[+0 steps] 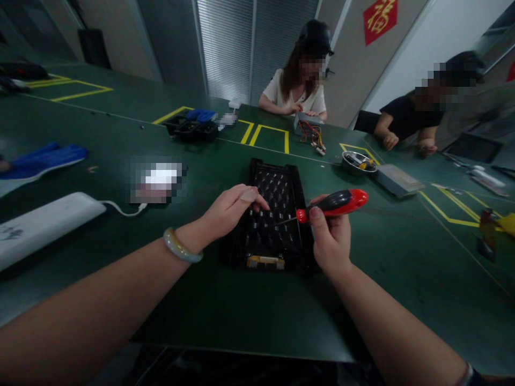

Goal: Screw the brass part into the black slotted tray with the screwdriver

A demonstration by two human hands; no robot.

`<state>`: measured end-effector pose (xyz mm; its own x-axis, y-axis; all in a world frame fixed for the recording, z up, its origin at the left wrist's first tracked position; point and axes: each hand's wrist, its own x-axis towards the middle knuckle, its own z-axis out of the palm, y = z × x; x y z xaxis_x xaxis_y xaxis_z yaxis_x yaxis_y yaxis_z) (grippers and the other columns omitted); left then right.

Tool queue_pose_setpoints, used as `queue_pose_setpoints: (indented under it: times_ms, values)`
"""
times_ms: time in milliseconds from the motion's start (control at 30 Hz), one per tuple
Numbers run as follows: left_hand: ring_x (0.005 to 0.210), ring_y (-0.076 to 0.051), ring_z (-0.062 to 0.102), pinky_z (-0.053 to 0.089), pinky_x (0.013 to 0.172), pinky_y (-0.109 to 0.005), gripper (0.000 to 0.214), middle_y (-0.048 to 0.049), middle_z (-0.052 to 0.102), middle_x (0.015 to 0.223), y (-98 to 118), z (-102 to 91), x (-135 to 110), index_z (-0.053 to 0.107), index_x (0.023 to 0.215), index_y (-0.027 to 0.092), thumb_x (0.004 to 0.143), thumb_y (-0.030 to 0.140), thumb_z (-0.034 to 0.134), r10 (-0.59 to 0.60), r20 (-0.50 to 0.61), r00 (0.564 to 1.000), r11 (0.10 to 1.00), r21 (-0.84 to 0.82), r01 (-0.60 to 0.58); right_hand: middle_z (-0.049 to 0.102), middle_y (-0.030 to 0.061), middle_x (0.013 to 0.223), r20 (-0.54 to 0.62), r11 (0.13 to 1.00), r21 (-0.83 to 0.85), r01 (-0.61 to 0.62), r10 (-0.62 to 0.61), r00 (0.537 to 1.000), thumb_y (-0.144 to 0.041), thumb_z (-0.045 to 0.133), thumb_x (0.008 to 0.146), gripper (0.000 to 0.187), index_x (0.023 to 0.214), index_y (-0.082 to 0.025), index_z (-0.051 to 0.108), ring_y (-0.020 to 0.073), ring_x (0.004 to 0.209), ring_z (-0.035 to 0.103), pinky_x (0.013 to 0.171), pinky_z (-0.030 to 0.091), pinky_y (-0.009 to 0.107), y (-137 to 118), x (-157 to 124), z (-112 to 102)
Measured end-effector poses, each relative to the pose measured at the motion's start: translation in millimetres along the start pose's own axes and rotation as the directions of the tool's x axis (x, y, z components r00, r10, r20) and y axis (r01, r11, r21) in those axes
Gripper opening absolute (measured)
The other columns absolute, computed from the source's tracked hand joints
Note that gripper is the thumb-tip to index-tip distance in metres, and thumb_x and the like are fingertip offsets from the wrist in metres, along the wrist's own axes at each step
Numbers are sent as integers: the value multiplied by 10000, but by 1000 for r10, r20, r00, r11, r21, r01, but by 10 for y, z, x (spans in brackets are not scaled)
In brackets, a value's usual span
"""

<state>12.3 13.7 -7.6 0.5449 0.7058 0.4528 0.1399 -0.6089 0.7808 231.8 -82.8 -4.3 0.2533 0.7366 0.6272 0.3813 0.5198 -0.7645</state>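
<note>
On the green table in front of me lies a black rectangular casing (277, 198) with rows of raised shapes inside it and a yellowish connector strip (265, 262) at its near end. My right hand (332, 241) is closed round a red and black screwdriver (338, 205). Its thin shaft points left, over the casing; what the tip touches is too dark to tell. My left hand (231, 212) reaches across the casing's left side with its fingers extended and slightly bent, holding nothing that I can see. The left palm is hidden.
To the left are a white power strip (52, 225), a blue glove (52, 158) and a blurred-out device on a cable. Farther back stand a black tray (191, 128), a metal bowl (358, 162) and a flat grey box (398, 180). Two people sit opposite, one handling a wired metal box (308, 123).
</note>
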Motion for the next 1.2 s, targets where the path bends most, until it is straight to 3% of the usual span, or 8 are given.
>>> queue_pose_setpoints:
  times_ms: [167,333,600,767,900,1200]
  values:
    - [901,-190,632,475,893,-344,506,-40,697,931,1,1,2,756,957,199,1068,444,328,-14,43,999,999,44,12,590,-26,811,-195,992,100,-71,89,977,-443,660,900,210,923,-236,634,111,686,537,653,454,280,-13,64,-12]
    - [942,-194,615,452,912,-345,475,-27,698,964,38,-2,0,762,964,214,1062,434,352,19,140,990,992,117,-35,569,-27,788,-312,948,211,-239,297,903,-518,721,797,319,850,-216,632,105,680,507,628,427,264,36,177,-72]
    - [969,-192,616,442,952,-339,471,-21,718,993,50,6,6,769,976,221,1067,404,344,67,214,974,986,135,-97,496,-39,713,-278,875,154,-459,484,829,-512,660,762,314,772,-219,549,108,616,445,562,362,272,135,284,-117]
    - [967,-195,612,439,948,-337,492,-22,714,991,49,3,6,769,975,219,1070,420,330,67,233,970,984,144,-102,469,-48,649,-268,832,196,-519,554,788,-534,667,739,342,739,-214,544,108,573,410,520,317,280,188,293,-99]
    - [973,-193,604,429,938,-336,471,-28,702,1006,46,6,5,767,1011,221,1073,406,338,88,276,957,980,148,-133,473,-51,624,-257,824,189,-535,567,783,-541,681,726,354,761,-207,570,106,557,408,516,320,279,188,286,-91]
    - [924,-189,571,408,883,-327,362,-40,708,976,269,92,-10,796,1023,263,1049,343,444,242,511,825,920,149,-363,503,-45,655,-275,814,138,-564,578,768,-526,693,712,341,748,-204,590,114,593,465,557,345,287,206,291,-104]
